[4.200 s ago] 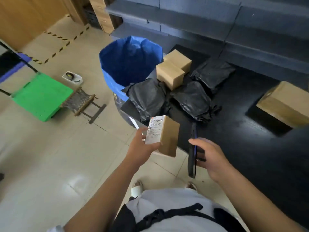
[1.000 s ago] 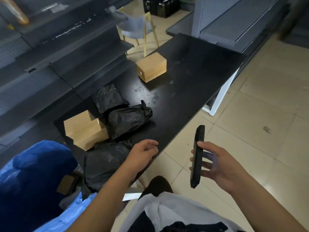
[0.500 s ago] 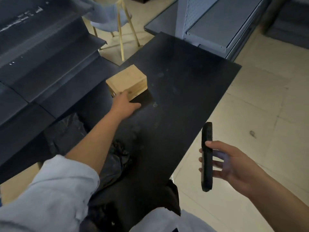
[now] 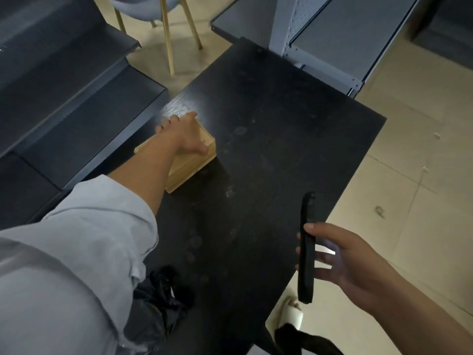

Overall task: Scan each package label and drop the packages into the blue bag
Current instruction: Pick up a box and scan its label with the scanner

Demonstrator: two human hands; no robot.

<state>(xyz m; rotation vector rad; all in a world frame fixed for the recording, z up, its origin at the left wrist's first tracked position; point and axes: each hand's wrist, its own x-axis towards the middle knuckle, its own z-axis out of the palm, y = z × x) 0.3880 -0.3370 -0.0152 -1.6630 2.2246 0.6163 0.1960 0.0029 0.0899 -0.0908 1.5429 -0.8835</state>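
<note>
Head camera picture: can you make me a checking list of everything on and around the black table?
Surface: black table, dusty with faint ring marks.
Job's things: cardboard box on the table; black handheld scanner; black plastic package at the near edge.
Clutter: nothing seen.
Grips: left hand lies over the box, fingers curled over its far edge; right hand holds the scanner upright.
Cables: nothing seen.
Surroundings: dark shelving, grey shelving, chair legs, tiled floor.
</note>
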